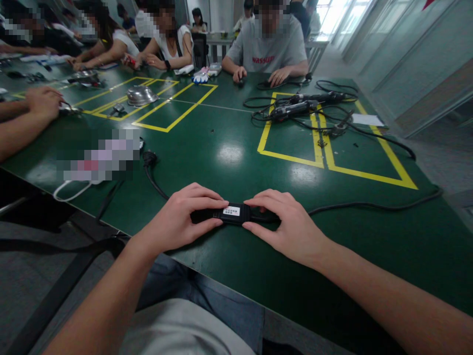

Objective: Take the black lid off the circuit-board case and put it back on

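Note:
A small black inline box with a white label lies near the table's front edge, on a black cable. My left hand grips its left end between thumb and fingers. At the right end, my right hand pinches it the same way. A black cable runs right from under my right hand along the table. Beyond my left hand, another stretch of black cable leads up to a black plug. My palms hide the cable just beside the box.
Black handheld tools with tangled cables lie at the back right, inside yellow tape lines. A metal bowl stands back left. A blurred pale item lies left. Co-workers sit opposite; one person's hands are at the left.

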{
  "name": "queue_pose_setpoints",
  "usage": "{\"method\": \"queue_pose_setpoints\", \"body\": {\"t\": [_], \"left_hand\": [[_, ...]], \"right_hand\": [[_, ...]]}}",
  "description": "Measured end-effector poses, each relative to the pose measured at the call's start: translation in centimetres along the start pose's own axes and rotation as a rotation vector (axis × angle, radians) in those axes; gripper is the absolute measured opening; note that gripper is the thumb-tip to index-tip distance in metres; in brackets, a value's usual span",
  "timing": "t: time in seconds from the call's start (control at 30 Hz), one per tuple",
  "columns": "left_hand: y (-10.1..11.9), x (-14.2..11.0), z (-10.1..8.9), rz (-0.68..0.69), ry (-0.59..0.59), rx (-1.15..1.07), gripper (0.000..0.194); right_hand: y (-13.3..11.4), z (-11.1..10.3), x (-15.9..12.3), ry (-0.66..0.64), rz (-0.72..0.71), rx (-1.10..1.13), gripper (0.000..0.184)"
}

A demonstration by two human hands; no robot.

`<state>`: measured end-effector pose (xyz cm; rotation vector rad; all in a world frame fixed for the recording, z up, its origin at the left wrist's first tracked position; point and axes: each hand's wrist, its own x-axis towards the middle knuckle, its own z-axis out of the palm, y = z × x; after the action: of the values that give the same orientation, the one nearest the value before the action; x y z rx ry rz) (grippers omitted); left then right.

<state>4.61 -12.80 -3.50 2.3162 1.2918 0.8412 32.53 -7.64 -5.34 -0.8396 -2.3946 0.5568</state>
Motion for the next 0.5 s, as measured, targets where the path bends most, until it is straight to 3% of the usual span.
{"method": "queue_pose_setpoints", "body": {"t": [0.37,0.5], "left_hand": [[-0.06,-0.06,0.09,0.012,0.001,0.014,0.025],[-0.08,-0.24,0.03,-0.095,0.127,-0.005,0.026]], "right_hand": [[0.11,0.15,-0.06,0.002,-0.011,-0.014,0.025],[-0.07,0.13,-0.22,0.027,0.030,0.014,0.043]]}}
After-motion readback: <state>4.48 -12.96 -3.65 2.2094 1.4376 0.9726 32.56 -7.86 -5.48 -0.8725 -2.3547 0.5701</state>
